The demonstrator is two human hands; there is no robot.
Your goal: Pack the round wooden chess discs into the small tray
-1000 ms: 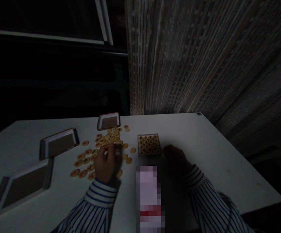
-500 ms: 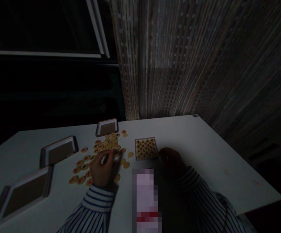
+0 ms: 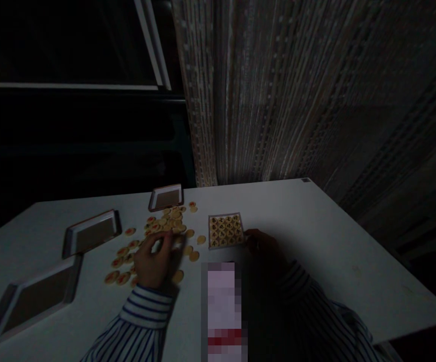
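Observation:
Round Chinese chess pieces (image 3: pixel 173 214) lie loose on the left side of the white table, some showing red or dark characters, others blank side up. Over them hovers my left hand (image 3: pixel 153 260), thumb and forefinger pressed together; whatever is between the tips cannot be made out. Right of the loose pieces sits a small square box (image 3: pixel 224 247) filled with rows of pieces, dark characters facing up. At its near right corner, my right hand (image 3: pixel 265 247) is closed with curled fingertips on the edge, partly lost in shadow.
Three shallow trays or lids stand on the left: a far one (image 3: pixel 166 197), a middle one (image 3: pixel 92 234) and a near one (image 3: pixel 39 300). A blurred pale object (image 3: pixel 223 306) is at front centre. Behind the table (image 3: pixel 316 226) hangs a string curtain (image 3: pixel 248 100).
My left hand has shifted slightly left over the loose pieces. My right hand stays at the corner of the filled box. The view has turned a little.

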